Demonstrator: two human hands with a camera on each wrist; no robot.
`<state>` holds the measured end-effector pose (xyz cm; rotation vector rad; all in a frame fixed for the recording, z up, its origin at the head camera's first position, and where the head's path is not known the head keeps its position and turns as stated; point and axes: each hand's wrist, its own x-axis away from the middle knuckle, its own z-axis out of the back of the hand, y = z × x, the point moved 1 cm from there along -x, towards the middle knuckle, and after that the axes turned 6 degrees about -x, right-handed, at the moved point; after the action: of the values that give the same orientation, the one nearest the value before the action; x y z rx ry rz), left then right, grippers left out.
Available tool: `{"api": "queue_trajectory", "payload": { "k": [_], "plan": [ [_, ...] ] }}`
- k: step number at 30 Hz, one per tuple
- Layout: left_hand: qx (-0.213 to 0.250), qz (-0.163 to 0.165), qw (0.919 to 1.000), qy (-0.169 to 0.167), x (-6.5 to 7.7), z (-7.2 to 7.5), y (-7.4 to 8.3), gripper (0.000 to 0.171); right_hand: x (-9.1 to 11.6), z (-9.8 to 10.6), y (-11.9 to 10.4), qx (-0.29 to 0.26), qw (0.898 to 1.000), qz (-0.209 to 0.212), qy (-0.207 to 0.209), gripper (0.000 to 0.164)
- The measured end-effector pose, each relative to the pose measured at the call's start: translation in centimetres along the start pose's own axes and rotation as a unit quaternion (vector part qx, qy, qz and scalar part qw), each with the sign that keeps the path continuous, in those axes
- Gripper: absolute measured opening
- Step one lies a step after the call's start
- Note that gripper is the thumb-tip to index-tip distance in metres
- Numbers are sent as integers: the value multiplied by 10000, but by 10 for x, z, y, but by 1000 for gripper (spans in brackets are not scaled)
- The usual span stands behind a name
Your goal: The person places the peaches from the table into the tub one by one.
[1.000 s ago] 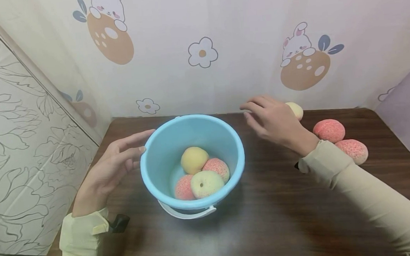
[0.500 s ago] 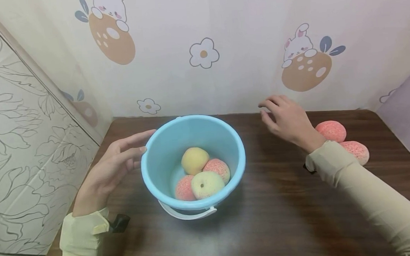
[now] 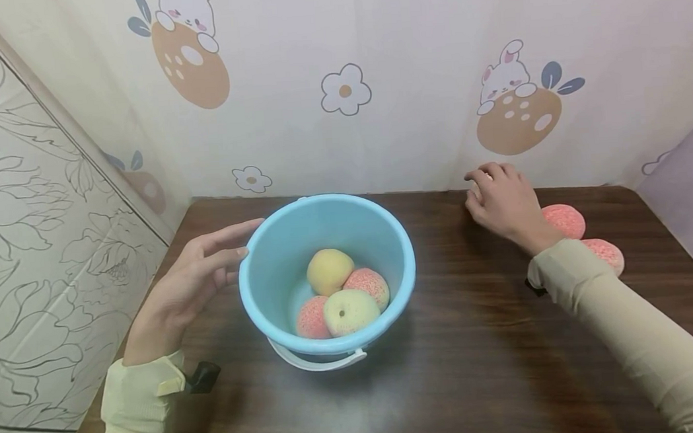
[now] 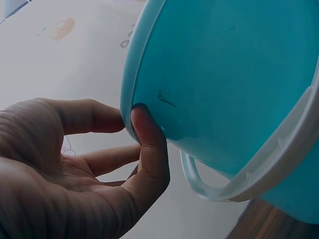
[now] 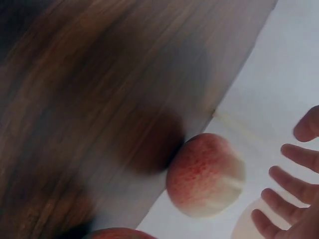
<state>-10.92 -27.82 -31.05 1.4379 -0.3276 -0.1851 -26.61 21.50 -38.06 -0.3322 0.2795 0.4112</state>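
Observation:
A light blue bucket (image 3: 406, 266) with a white handle (image 3: 314, 362) stands on the table in the head view, tilted toward me. Inside lie several peaches, including a yellow one (image 3: 330, 271), a pale green one (image 3: 351, 313) and pink speckled ones (image 3: 312, 318). My left hand (image 3: 186, 286) pinches the rim between thumb and fingers, as the left wrist view also shows. My right hand (image 3: 506, 203) reaches over a pale peach (image 3: 479, 186), mostly hidden beneath it. In the right wrist view that red-and-cream peach (image 5: 205, 175) sits apart from the spread fingers.
Two pink peaches lie to the right of my right hand, one farther back (image 3: 564, 221) and one nearer (image 3: 605, 255). The dark wooden table (image 3: 463, 368) meets a patterned wall (image 3: 410, 93) at its back edge.
My right hand has moved right, away from the bucket, and now covers the pale peach near the wall. The left hand and bucket have stayed put.

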Motion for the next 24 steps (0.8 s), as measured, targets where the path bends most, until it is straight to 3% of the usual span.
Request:
{"api": "queue_trajectory", "payload": {
  "k": [5, 12, 24],
  "plan": [
    [-136, 16, 9999, 49, -1, 0, 1, 48, 1, -3, 11, -29, 9988, -376, -328, 37],
    [-184, 75, 9997, 114, -1, 0, 0, 48, 2, -7, 22, 23, 9971, -568, -504, 41],
    [-84, 53, 9999, 66, -1, 0, 0, 49, -12, -17, 40, 5, 9892, -1165, -888, 55]
  ]
}}
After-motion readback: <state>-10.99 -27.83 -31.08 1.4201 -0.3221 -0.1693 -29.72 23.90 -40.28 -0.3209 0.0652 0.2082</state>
